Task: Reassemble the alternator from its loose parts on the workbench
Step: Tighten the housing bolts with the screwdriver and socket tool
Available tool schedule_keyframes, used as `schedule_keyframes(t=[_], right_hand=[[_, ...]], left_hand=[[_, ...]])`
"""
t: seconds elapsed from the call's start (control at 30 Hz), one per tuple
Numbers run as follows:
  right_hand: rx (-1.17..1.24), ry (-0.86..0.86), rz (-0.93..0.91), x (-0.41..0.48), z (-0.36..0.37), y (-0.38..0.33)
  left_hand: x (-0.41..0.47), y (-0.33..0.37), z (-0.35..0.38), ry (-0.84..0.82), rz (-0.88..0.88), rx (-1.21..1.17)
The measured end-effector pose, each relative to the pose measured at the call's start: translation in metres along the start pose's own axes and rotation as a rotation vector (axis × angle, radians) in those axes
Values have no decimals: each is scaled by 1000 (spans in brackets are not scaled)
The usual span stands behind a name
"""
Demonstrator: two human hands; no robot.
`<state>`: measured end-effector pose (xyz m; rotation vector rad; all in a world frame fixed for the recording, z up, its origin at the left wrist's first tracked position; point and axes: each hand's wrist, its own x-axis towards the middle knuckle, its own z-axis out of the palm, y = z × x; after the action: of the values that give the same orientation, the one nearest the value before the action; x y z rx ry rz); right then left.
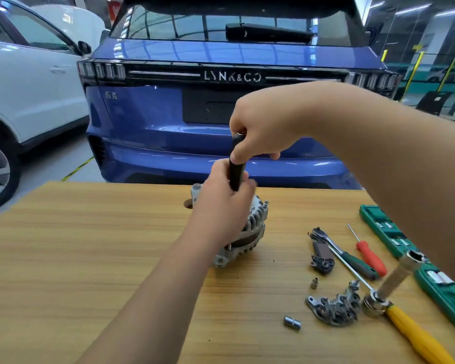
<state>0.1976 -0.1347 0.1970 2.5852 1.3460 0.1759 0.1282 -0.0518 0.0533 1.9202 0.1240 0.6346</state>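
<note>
On the wooden workbench point(90, 258), near the middle and rather close to the far edge, stands the alternator point(250, 232). Its silver ribbed housing leans a little toward the right. The left hand point(221, 203) covers the top of it, and its fingers are curled around the lower part of a black tool handle point(237, 172), which stands almost upright above the alternator. The right hand point(260, 127) holds the upper end of the same handle, with the fingers wrapped around it and the thumb pressed on the side. Where the tool meets the alternator is hidden under the left hand.

The whole left half of the bench is bare wood, and so is the strip in front of the alternator up to the near edge.

The right side is crowded. A ratchet point(323, 237) with a green grip lies beside a red screwdriver point(371, 256), and a dark small part point(322, 258) lies just under the ratchet head. Nearer to the person are a curved metal plate point(334, 308) with many openings, a small socket point(292, 322) and a second, smaller one point(314, 282). A yellow-handled tool point(418, 334) points toward the near right corner. A green tool tray point(389, 235) runs along the right edge of the bench, partly behind the right forearm.

Behind the far edge stands a blue car point(168, 114), close to the bench, and a white car point(24, 88) is at the left.
</note>
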Motion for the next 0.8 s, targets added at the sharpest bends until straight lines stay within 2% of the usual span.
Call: schedule_keyframes(t=[0.1, 0.13, 0.17, 0.2, 0.23, 0.27, 0.3, 0.33, 0.37, 0.4, 0.43, 0.47, 0.53, 0.57, 0.6, 0.63, 0.67, 0.7, 0.73, 0.77, 0.8], right_hand=[[-289, 143, 18, 5, 10, -3], [-354, 238, -49, 4, 15, -1], [-391, 326, -172, 3, 19, 2], [-403, 371, -291, 1, 22, 3], [-418, 393, -361, 0, 23, 1], [-445, 414, -355, 2, 25, -3], [-463, 444, -266, 5, 27, -10], [-406, 459, -109, 7, 29, -19], [-345, 452, 12, 9, 30, -25], [-320, 444, 60, 10, 29, -27], [-297, 448, 34, 10, 30, -24], [-292, 446, -48, 9, 28, -19], [-369, 412, -292, 3, 22, -10], [-446, 392, -324, 4, 25, -7], [-461, 405, -260, 5, 28, -10], [-375, 421, -133, 6, 30, -16], [-322, 418, -14, 8, 30, -21], [-277, 419, 50, 11, 32, -22], [-245, 425, 36, 11, 33, -21], [-229, 447, -45, 9, 31, -18], [-245, 457, -157, 6, 30, -13]], left_hand=[[14, 19, 21, 12, -106, -82], [22, 23, 13, -76, -129, -55], [30, 24, 2, -239, -152, -79], [38, 22, -8, -416, -156, -169], [42, 20, -15, -523, -167, -243], [40, 23, -18, -523, -198, -223], [34, 23, -12, -417, -219, -134], [23, 24, 1, -229, -183, -71], [16, 20, 16, -60, -102, -83], [10, 21, 23, 52, -32, 0], [12, 21, 21, 21, -17, 179], [24, 16, 13, -110, -31, 270], [40, 20, -12, -444, -145, -52], [39, 20, -16, -433, -194, -106], [31, 21, -8, -331, -192, -40], [24, 21, 7, -134, -110, 57], [16, 19, 18, 69, -29, 41], [13, 20, 22, 135, 8, 90], [17, 16, 17, 24, 11, 161], [31, 14, 8, -177, -41, 143], [41, 16, -6, -358, -112, -25]])
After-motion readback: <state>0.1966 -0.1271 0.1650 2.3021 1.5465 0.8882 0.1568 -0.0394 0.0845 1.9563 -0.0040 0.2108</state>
